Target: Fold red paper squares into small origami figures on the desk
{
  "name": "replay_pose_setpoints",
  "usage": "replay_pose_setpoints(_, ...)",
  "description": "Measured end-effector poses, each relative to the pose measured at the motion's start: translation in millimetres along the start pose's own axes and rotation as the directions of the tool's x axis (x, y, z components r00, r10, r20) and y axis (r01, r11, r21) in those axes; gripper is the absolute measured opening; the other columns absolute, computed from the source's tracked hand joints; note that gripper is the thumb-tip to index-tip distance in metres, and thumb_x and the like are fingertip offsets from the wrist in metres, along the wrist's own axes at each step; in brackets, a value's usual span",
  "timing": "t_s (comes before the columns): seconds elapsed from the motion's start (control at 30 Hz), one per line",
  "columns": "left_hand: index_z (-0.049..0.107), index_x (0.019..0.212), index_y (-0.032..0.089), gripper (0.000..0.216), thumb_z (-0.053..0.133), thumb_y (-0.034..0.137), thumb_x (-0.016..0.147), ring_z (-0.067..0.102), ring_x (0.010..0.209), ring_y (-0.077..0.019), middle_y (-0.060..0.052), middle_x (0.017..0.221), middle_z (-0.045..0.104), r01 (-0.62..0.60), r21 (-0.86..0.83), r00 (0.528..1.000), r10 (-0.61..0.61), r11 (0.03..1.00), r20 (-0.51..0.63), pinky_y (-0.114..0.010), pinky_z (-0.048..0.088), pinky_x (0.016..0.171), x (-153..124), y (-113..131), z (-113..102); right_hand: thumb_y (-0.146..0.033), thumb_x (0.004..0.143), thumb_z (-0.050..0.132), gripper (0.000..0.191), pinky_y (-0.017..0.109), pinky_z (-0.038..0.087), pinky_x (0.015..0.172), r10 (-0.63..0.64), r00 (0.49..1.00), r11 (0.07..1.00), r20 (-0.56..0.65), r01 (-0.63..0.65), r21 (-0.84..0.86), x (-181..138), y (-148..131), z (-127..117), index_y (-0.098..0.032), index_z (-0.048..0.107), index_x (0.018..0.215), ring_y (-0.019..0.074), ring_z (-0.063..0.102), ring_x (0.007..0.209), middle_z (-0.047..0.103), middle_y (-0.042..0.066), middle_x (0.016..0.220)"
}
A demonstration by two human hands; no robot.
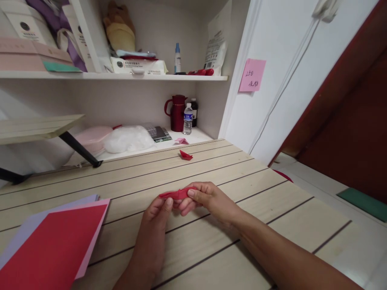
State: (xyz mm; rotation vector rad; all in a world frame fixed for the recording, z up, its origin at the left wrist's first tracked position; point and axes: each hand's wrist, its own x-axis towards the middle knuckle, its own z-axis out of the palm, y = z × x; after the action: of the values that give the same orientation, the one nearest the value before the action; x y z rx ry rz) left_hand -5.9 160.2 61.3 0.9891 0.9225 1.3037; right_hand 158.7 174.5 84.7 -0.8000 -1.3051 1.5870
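At the near left, a red sheet [57, 237] lies flat over a pink sheet [84, 266] and a lavender sheet [24, 233]; no folding shows on what you can see of these.

Right of them, in the middle of the table [127, 233], your left hand [157, 215] is closed in a pinch, thumb in front, on the left end of a folded red paper [179, 195]. That paper is held up off the boards between your two hands, a long, narrow shape with several layers pressed together. It looks well folded, but it does not have the spread hull of the piece farther off.

Beyond your hands, at the far side, a pink folded paper [182, 141] lies at the shelf's edge, and just right of it and nearer, a small red paper boat [185, 155] sits on the boards, seemingly finished and untouched.

Farther right, your right hand [208, 197] grips the folded paper's right end, thumb on the near face, with the lower fingers curled beneath it.
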Motion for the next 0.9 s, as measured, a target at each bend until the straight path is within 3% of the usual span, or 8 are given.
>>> replay_pose_setpoints(0.1, 0.074, 0.093, 0.018, 0.029, 0.07, 0.043, 0.08, 0.065, 0.096, -0.0223, -0.007, 0.093, 0.076, 0.005, 0.011, 1.0, -0.005, 1.0, 0.004, -0.039, 0.041, 0.099, 2.8, -1.7, -0.4, -0.046, 0.086, 0.068, 0.035, 0.035, 0.057, 0.073, -0.067, 0.996, 0.994, -0.062, 0.062, -0.085, 1.8, 4.3, -1.5, -0.014, 0.075, 0.096, 0.0183, 0.07, 0.068, 0.075, 0.007, 0.077)
replay_pose_setpoints(0.23, 0.068, 0.108, 0.02, 0.041, 0.076, 0.043, 0.075, 0.068, 0.091, -0.0199, -0.006, 0.1, 0.074, -0.035, -0.008, 0.999, 0.035, 0.999, -0.03, -0.037, 0.046, 0.094, 4.7, -5.3, 2.1, -0.03, 0.086, 0.066, 0.018, 0.029, 0.056, 0.065, -0.258, 0.946, 0.92, -0.196, 0.179, -0.348, 3.3, 9.1, -3.4, -0.019, 0.078, 0.093, 0.0158, 0.067, 0.065, 0.074, 0.003, 0.073)
replay_pose_setpoints(0.33, 0.064, 0.114, 0.024, 0.049, 0.079, 0.044, 0.071, 0.067, 0.083, -0.0168, -0.003, 0.102, 0.072, -0.072, -0.021, 0.997, 0.072, 0.997, -0.006, -0.035, 0.05, 0.089, 2.3, -6.0, 3.7, -0.02, 0.087, 0.063, 0.018, 0.027, 0.057, 0.067, -0.378, 0.906, 0.852, -0.192, 0.26, -0.454, 2.5, 9.0, -5.0, -0.023, 0.079, 0.096, 0.0152, 0.068, 0.069, 0.076, 0.002, 0.081)
replay_pose_setpoints(0.47, 0.064, 0.116, 0.024, 0.046, 0.067, 0.054, 0.081, 0.068, 0.083, -0.0181, -0.006, 0.105, 0.071, -0.017, 0.021, 1.0, 0.017, 1.0, 0.011, -0.039, 0.049, 0.09, -1.8, -4.4, 1.2, -0.014, 0.088, 0.06, 0.026, 0.026, 0.056, 0.072, -0.473, 0.875, 0.734, -0.108, 0.323, -0.597, 0.9, 7.9, -6.2, -0.026, 0.078, 0.102, 0.0147, 0.069, 0.073, 0.077, 0.001, 0.087)
replay_pose_setpoints(0.6, 0.064, 0.115, 0.022, 0.046, 0.065, 0.054, 0.083, 0.069, 0.078, -0.0178, -0.008, 0.102, 0.074, 0.001, 0.014, 1.0, -0.001, 1.0, -0.027, -0.038, 0.049, 0.087, 1.8, -8.4, -1.5, -0.012, 0.089, 0.058, 0.03, 0.026, 0.055, 0.071, -0.481, 0.875, 0.674, -0.054, 0.329, -0.661, -0.9, 8.1, -5.1, -0.028, 0.076, 0.107, 0.0139, 0.068, 0.071, 0.076, 0.001, 0.089)
replay_pose_setpoints(0.7, 0.064, 0.113, 0.02, 0.05, 0.071, 0.053, 0.077, 0.067, 0.069, -0.0162, -0.008, 0.096, 0.075, -0.018, -0.034, 0.999, 0.016, 0.999, -0.04, -0.037, 0.051, 0.081, 7.2, -13.4, -0.9, -0.013, 0.088, 0.061, 0.031, 0.028, 0.055, 0.077, -0.452, 0.891, 0.682, -0.033, 0.322, -0.657, -1.6, 8.3, -2.5, -0.028, 0.074, 0.112, 0.0162, 0.069, 0.083, 0.076, 0.003, 0.099)
replay_pose_setpoints(0.8, 0.063, 0.113, 0.019, 0.053, 0.073, 0.053, 0.074, 0.066, 0.064, -0.0155, -0.007, 0.09, 0.075, -0.022, -0.049, 0.999, 0.02, 0.999, -0.047, -0.036, 0.052, 0.075, 8.6, -13.8, 0.5, -0.018, 0.085, 0.068, 0.033, 0.03, 0.055, 0.078, -0.383, 0.923, 0.745, -0.043, 0.281, -0.605, -1.4, 8.3, 0.9, -0.026, 0.071, 0.116, 0.0177, 0.068, 0.084, 0.075, 0.004, 0.102)
replay_pose_setpoints(0.9, 0.063, 0.115, 0.019, 0.047, 0.071, 0.049, 0.078, 0.066, 0.069, -0.0155, -0.006, 0.091, 0.074, -0.01, -0.037, 0.998, 0.007, 0.999, -0.057, -0.033, 0.052, 0.074, 5.0, -9.5, 1.4, -0.024, 0.082, 0.073, 0.04, 0.03, 0.055, 0.073, -0.286, 0.955, 0.834, -0.076, 0.209, -0.511, -1.0, 8.3, 3.9, -0.023, 0.067, 0.121, 0.017, 0.067, 0.075, 0.075, 0.002, 0.089)
